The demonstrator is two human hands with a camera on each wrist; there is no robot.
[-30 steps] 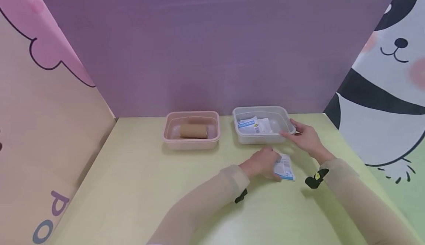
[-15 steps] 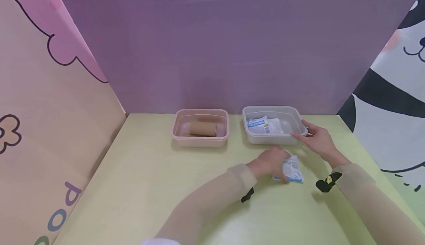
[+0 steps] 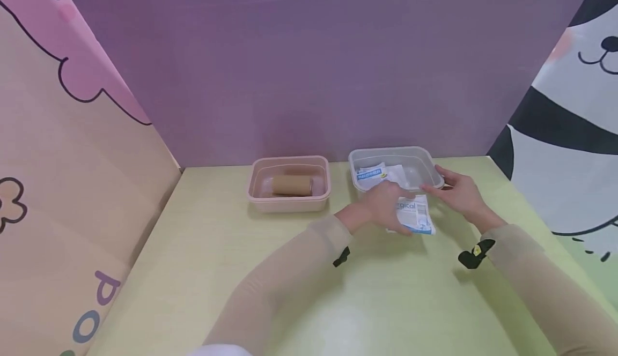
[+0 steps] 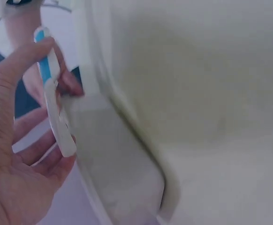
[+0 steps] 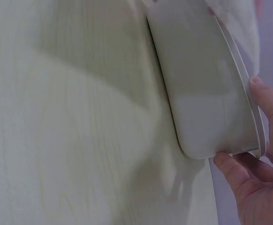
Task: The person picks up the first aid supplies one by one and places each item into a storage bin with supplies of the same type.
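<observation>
My left hand (image 3: 383, 207) pinches a white and blue soft packet (image 3: 416, 215) printed with "rgical", raised off the table at the front of a pale grey plastic bin (image 3: 421, 169). The left wrist view shows the packet (image 4: 56, 117) edge-on between thumb and fingers. My right hand (image 3: 461, 192) grips the bin's right front corner; in the right wrist view its thumb lies at the rim and its fingers are under the lip. Inside the bin lie white packets (image 3: 370, 176), one with a blue label, partly hidden by my left hand.
A pink bin (image 3: 289, 206) stands left of the grey one and holds a brown cylinder (image 3: 292, 185). Both sit at the back of the pale yellow table (image 3: 203, 249), before a purple panel (image 3: 309, 66). Printed side panels flank the table.
My left hand has lifted the packet from the table and moved it up toward the grey bin's front rim. The right hand stays on the bin's corner. The head view has shifted slightly.
</observation>
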